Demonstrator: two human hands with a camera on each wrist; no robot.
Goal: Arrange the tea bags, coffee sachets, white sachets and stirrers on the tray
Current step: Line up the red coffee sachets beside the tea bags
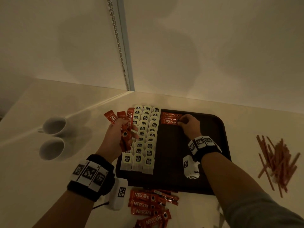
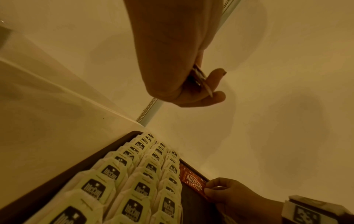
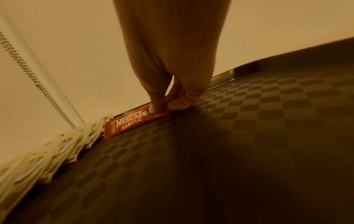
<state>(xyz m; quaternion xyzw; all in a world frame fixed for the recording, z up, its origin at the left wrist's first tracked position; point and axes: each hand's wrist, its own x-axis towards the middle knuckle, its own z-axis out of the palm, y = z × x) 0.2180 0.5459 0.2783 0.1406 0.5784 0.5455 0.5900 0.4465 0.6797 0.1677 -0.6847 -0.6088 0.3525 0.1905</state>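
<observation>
A dark tray (image 1: 218, 129) holds three rows of white tea bags (image 1: 144, 139) along its left side. At the tray's far edge lie red Nescafe coffee sachets (image 1: 170, 119). My right hand (image 1: 189, 124) pinches the right end of the front sachet (image 3: 128, 123), which lies on the tray floor (image 3: 249, 136). My left hand (image 1: 118, 130) hovers over the tea bags (image 2: 122, 181) and grips a fanned bundle of coffee sachets (image 1: 125, 122). The placed sachet (image 2: 193, 180) also shows in the left wrist view.
More coffee sachets (image 1: 148, 204) lie loose on the counter in front of the tray. A heap of reddish stirrers (image 1: 278, 163) lies right of the tray. Two white cups (image 1: 52, 137) stand at the left. The wall is close behind the tray.
</observation>
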